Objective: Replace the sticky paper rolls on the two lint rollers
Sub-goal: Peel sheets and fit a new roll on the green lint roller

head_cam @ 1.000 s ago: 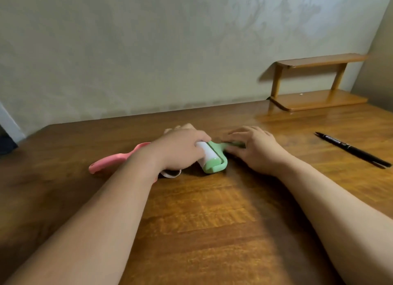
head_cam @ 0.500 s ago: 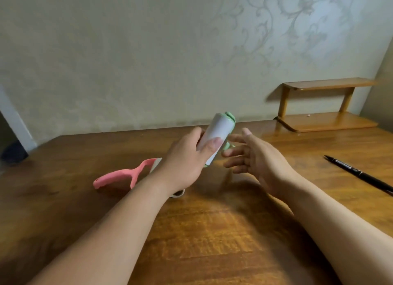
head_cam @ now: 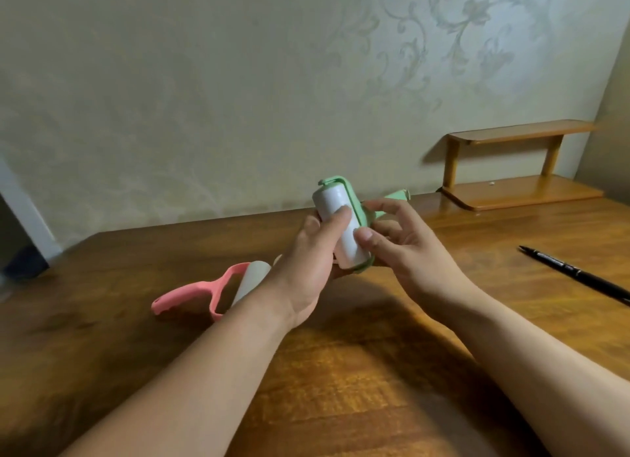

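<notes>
The green lint roller (head_cam: pixel 358 207) is held up off the table (head_cam: pixel 341 371), above its middle and nearer the far edge than the near one, its handle pointing toward the far right corner. The left hand (head_cam: pixel 306 265) wraps the white paper roll (head_cam: pixel 349 248) from the left, fingers curled round it and thumb lying across its face. The right hand (head_cam: pixel 409 252) pinches from the other side, thumb tip on the roll and curled fingers behind the green frame. The pink lint roller (head_cam: pixel 201 289) lies flat toward the left edge, its head partly hidden by the left forearm. A black pen (head_cam: pixel 576 274) lies by the right edge, well apart from the hands, and a small wooden shelf (head_cam: pixel 521 192) stands in the far right corner. Bare wood lies between the forearms and along the near edge. Half a second ago the right hand hovered with straight fingers beside the roller; a second ago the roller lay on the table. The pink one has not moved.
</notes>
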Motion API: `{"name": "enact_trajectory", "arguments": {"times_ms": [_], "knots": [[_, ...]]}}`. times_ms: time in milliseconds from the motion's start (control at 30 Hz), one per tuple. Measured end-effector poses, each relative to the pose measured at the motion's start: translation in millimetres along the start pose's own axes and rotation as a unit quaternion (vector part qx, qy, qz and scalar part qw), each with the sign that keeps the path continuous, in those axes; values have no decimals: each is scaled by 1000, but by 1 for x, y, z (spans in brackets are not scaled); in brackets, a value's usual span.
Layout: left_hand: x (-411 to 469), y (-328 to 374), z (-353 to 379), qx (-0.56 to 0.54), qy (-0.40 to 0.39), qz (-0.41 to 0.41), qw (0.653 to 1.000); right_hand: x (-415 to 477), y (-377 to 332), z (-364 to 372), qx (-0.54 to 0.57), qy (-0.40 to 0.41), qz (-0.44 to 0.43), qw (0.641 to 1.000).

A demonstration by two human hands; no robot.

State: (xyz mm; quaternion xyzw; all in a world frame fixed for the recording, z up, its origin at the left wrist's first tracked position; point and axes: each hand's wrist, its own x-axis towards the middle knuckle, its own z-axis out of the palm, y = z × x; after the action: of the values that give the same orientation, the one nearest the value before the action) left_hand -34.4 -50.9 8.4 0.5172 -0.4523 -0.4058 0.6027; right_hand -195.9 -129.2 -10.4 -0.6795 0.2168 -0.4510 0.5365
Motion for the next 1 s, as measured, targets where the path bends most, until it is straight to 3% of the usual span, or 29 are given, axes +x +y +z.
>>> {"name": "enact_trajectory", "arguments": {"times_ms": [133, 267, 433, 667, 867, 1000], "knots": [[-2, 3, -3, 46, 28, 4, 999, -3, -1, 3, -6, -14, -17, 1000], [-8, -10, -7, 23, 84, 51, 995, -4, 2, 6, 14, -40, 3, 999], [-9, -11, -12, 38, 80, 92, 992, 0, 6, 6, 48, -81, 55, 994], [-25, -19, -9, 134, 92, 158, 974, -1, 6, 6, 51, -132, 48, 989], [-31, -34, 7, 238, 152, 223, 933, 1, 8, 1, 54, -123, 76, 988], [-26, -36, 14, 254, 139, 208, 934, 1, 7, -2, 29, -88, 91, 992]]}}
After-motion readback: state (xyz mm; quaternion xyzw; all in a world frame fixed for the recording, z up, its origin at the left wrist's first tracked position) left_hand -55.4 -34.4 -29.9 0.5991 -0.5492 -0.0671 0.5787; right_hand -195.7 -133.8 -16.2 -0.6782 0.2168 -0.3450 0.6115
